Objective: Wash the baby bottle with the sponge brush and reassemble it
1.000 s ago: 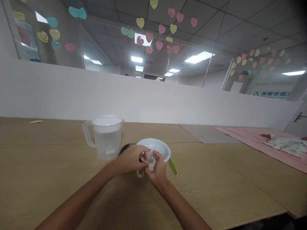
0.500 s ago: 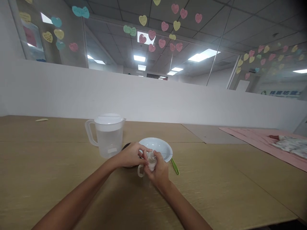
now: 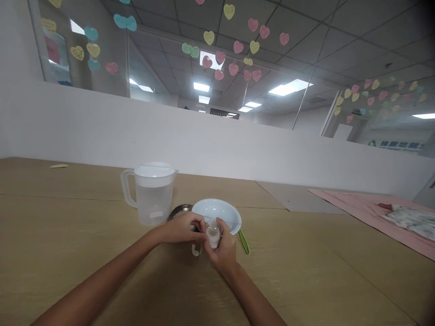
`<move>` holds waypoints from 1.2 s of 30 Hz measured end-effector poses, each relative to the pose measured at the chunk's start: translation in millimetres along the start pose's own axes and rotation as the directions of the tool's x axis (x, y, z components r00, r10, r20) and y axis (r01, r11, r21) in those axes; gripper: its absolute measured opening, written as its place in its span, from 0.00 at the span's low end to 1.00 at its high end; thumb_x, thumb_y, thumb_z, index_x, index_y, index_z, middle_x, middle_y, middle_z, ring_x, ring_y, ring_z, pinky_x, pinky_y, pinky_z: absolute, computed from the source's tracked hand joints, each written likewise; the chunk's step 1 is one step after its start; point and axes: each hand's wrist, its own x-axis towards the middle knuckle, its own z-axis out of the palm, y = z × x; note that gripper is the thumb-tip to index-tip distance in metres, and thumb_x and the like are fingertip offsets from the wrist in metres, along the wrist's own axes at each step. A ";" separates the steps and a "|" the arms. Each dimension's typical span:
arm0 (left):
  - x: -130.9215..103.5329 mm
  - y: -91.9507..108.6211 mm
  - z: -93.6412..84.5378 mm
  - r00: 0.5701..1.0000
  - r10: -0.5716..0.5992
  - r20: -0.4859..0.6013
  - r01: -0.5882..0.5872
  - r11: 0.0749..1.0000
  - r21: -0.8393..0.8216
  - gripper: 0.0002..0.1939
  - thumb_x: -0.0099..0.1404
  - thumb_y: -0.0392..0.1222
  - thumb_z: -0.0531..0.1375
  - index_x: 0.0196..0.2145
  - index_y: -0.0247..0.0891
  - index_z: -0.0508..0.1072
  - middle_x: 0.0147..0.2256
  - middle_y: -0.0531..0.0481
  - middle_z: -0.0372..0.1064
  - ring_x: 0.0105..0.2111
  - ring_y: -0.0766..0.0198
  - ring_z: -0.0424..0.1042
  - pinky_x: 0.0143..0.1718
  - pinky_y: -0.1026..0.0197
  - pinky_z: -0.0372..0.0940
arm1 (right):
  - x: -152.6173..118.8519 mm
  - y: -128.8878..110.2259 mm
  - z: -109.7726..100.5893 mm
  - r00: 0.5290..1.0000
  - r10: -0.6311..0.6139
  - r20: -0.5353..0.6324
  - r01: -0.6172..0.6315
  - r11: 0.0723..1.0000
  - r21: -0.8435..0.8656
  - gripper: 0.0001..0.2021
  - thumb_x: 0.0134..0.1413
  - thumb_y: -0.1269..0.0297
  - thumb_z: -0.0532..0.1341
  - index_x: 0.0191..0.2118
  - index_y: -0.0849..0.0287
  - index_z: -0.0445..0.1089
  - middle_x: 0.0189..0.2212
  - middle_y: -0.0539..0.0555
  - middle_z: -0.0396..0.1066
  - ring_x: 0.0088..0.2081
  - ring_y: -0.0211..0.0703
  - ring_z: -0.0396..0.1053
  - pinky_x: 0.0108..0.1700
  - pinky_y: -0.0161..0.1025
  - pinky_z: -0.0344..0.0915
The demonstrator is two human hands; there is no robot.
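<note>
A baby bottle [image 3: 213, 237] with a clear teat and a white collar stands tilted toward me in the middle of the view. My right hand [image 3: 224, 249] is wrapped round its right side, thumb and fingers closed on it. From the left, my left hand [image 3: 181, 227] has its bent finger and thumb closed at the edge of the collar. A pale handle [image 3: 196, 250] shows below the left fingers, apparently the bottle's own. Most of the bottle's body is hidden by my hands. Just behind them lies a white bowl [image 3: 217, 206].
To the left stands a lidded translucent pitcher [image 3: 153, 203]. A dark metal bowl [image 3: 181, 209] sits partly behind my left hand. A green handle [image 3: 244, 243] sticks out beside the white bowl. Pink cloth [image 3: 353, 203] with a patterned fabric lies far right; a white wall backs the table.
My left forefinger has come down off the teat to the collar's left side. More of the metal bowl shows. The view has shifted and tilted slightly.
</note>
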 end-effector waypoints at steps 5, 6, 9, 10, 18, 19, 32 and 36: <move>-9.7 -10.9 41.0 0.958 0.034 -0.285 -0.027 0.999 0.027 0.13 0.61 0.50 0.55 0.30 0.37 0.66 0.27 0.53 0.67 0.30 0.65 0.67 0.33 0.64 0.62 | 3.5 4.1 -1.3 0.999 0.009 -0.049 -0.011 0.999 -0.032 0.22 0.52 0.54 0.56 0.50 0.63 0.59 0.36 0.60 0.72 0.35 0.49 0.73 0.34 0.43 0.72; -13.5 -18.3 53.6 0.924 0.038 -0.380 -0.047 0.999 -0.015 0.13 0.64 0.50 0.52 0.33 0.37 0.65 0.30 0.51 0.69 0.32 0.64 0.68 0.34 0.62 0.63 | 3.8 4.6 -1.0 0.999 -0.008 -0.054 0.007 1.000 -0.027 0.22 0.51 0.54 0.57 0.49 0.62 0.59 0.36 0.60 0.72 0.35 0.49 0.73 0.34 0.43 0.72; -24.3 -43.6 84.4 0.841 0.034 -0.540 -0.139 0.978 -0.155 0.17 0.67 0.50 0.48 0.48 0.38 0.61 0.46 0.42 0.68 0.45 0.59 0.68 0.44 0.58 0.64 | 3.2 3.5 0.0 0.998 -0.041 -0.048 0.042 0.999 0.013 0.23 0.50 0.54 0.58 0.48 0.62 0.60 0.37 0.60 0.72 0.36 0.49 0.73 0.36 0.44 0.72; -26.5 -50.9 90.1 0.845 0.032 -0.534 -0.151 0.972 -0.181 0.20 0.67 0.50 0.48 0.53 0.40 0.57 0.49 0.41 0.66 0.48 0.58 0.67 0.47 0.56 0.64 | 2.8 2.2 0.2 0.998 -0.035 -0.047 0.036 0.999 0.026 0.23 0.50 0.54 0.58 0.49 0.62 0.60 0.37 0.60 0.72 0.37 0.49 0.72 0.36 0.45 0.72; -23.3 -62.1 88.4 0.915 0.115 -0.388 -0.158 0.984 -0.080 0.39 0.55 0.47 0.61 0.61 0.39 0.51 0.56 0.41 0.60 0.53 0.51 0.63 0.54 0.52 0.59 | 4.7 -10.8 -1.5 0.998 0.052 -0.019 -0.048 0.989 0.141 0.21 0.47 0.55 0.60 0.46 0.60 0.59 0.35 0.57 0.70 0.34 0.45 0.71 0.34 0.41 0.70; -24.1 -59.8 87.8 0.924 0.088 -0.373 -0.122 0.990 -0.069 0.39 0.55 0.47 0.62 0.60 0.40 0.52 0.55 0.43 0.62 0.52 0.51 0.64 0.54 0.53 0.60 | 5.1 -10.6 -2.0 0.998 0.063 -0.004 -0.061 0.984 0.165 0.21 0.47 0.55 0.60 0.45 0.60 0.59 0.34 0.56 0.70 0.33 0.44 0.71 0.33 0.40 0.70; -23.2 -62.3 97.0 0.913 0.106 -0.393 -0.129 0.991 -0.033 0.38 0.55 0.53 0.63 0.60 0.41 0.56 0.56 0.43 0.62 0.54 0.48 0.63 0.57 0.48 0.56 | -2.9 -1.6 -1.3 0.957 0.263 -0.125 -0.213 0.925 0.316 0.25 0.52 0.56 0.59 0.52 0.60 0.54 0.40 0.59 0.66 0.39 0.44 0.70 0.38 0.41 0.70; -24.1 -55.6 96.0 0.933 0.117 -0.340 -0.137 0.990 -0.033 0.37 0.56 0.52 0.62 0.61 0.44 0.55 0.58 0.47 0.60 0.56 0.50 0.60 0.59 0.52 0.55 | -7.6 4.5 3.4 0.954 0.138 -0.266 -0.053 0.951 0.305 0.25 0.56 0.59 0.56 0.57 0.56 0.49 0.48 0.63 0.62 0.49 0.50 0.65 0.46 0.52 0.68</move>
